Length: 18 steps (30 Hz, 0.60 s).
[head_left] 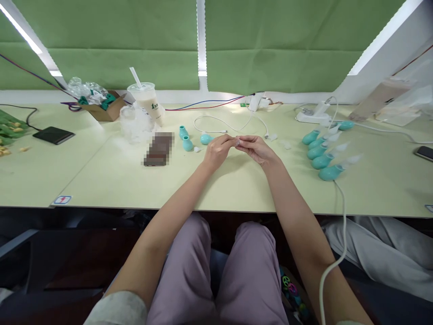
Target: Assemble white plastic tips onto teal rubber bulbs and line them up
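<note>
My left hand [219,150] and my right hand [257,149] meet above the table, fingertips pinched together on a small whitish translucent piece [237,141]; most of it is hidden by the fingers. Just left of my left hand a turquoise bulb-shaped bottle [205,138] lies on its side. Two more turquoise bottles, one in front [187,143] and one behind [183,132], stand upright with open necks, close to a small white scrap [196,149]. Beyond my right hand, further translucent pieces [272,137] lie on the table.
At right, several turquoise bulbs [330,172] lie in a row, with translucent tips. Behind are a power strip [313,118] and white cable [216,118]. A drink cup [145,100], plastic bag [133,122], blurred dark object [158,149] and cardboard box [104,110] stand left.
</note>
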### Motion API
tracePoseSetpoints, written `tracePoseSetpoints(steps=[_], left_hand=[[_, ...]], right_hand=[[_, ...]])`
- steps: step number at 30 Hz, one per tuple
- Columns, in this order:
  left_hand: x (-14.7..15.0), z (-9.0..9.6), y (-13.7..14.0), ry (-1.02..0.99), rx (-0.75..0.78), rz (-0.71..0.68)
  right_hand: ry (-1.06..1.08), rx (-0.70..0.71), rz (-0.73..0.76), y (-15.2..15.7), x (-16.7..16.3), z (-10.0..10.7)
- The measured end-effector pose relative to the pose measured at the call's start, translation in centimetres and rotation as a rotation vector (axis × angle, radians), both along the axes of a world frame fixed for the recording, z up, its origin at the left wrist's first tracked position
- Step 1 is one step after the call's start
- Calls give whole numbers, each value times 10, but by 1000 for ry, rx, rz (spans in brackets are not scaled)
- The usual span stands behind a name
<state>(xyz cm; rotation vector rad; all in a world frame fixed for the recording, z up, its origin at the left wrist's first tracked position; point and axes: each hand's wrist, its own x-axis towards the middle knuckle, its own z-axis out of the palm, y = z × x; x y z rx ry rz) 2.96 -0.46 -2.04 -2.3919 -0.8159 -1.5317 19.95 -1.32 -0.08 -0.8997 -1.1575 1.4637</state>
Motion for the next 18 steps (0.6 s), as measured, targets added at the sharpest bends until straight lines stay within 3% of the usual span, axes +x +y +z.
tracePoseSetpoints(steps=[18], left_hand=[[3, 8, -3, -138, -52, -2]], right_hand=[[26, 33, 10, -5, -4, 9]])
